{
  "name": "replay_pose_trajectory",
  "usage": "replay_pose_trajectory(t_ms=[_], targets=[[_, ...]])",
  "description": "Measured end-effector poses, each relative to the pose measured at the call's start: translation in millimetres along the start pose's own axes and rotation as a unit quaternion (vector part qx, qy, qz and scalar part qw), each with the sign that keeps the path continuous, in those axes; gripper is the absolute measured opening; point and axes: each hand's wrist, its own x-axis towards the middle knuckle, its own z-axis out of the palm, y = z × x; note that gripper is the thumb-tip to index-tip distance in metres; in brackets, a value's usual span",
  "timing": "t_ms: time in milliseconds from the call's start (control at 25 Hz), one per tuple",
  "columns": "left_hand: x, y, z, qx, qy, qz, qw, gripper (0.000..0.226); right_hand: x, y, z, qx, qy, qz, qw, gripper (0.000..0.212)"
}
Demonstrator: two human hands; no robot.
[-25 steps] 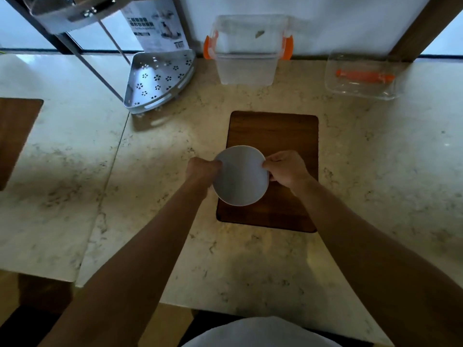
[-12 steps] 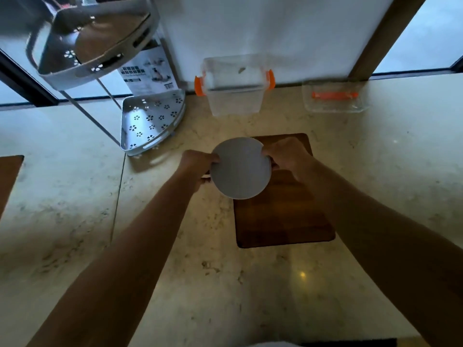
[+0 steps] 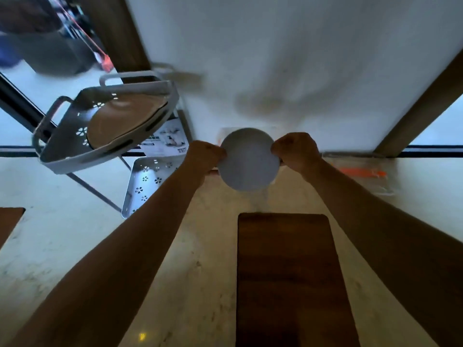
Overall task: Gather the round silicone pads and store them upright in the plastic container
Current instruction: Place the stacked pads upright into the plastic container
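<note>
A round grey silicone pad (image 3: 249, 160) is held upright, its flat face toward me, above the back of the counter. My left hand (image 3: 204, 155) pinches its left edge and my right hand (image 3: 294, 150) pinches its right edge. The clear plastic container (image 3: 263, 196) with orange clips stands against the wall right behind the pad and is almost wholly hidden by it; only a blurred bit of its wall shows below the pad. Whether the hands hold one pad or a stack cannot be told.
A dark wooden board (image 3: 285, 271) lies on the marble counter in front of me. A grey two-tier corner rack (image 3: 105, 136) stands at the back left with a brown round item on its upper shelf. The clear lid (image 3: 360, 171) with an orange strip lies at the back right.
Both hands carried the pad away from the wooden board toward the wall, until it covers the container. The camera tilted up, and the image is blurred.
</note>
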Motion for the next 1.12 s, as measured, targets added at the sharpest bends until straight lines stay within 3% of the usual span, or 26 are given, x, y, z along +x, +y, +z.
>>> replay_pose_trajectory(t_ms=[200,440,640,720,840,1120], targets=[[71.2,19.6,17.3,0.054,0.032,0.038,0.997,0.005,56.4,2.7,10.6,-0.034,0.047,-0.069,0.996,0.012],[124.4,34.2,26.9,0.056,0.067,0.053,0.995,0.014,108.3,7.9,18.0,0.035,0.078,-0.075,0.993,0.007],[151.0,17.4,28.9,0.122,0.066,0.091,0.986,0.014,136.0,28.0,32.3,-0.019,0.079,-0.116,0.990,0.010],[154.6,6.8,29.9,0.212,0.060,0.144,0.965,0.016,137.5,42.3,37.0,-0.063,0.081,-0.151,0.983,0.011],[154.7,-10.3,32.9,0.352,0.078,0.227,0.904,0.019,136.5,61.5,48.6,-0.127,0.090,-0.206,0.966,0.012],[159.8,-36.8,34.7,0.469,0.108,0.291,0.826,0.016,136.5,78.5,56.4,-0.192,0.119,-0.218,0.949,0.017]])
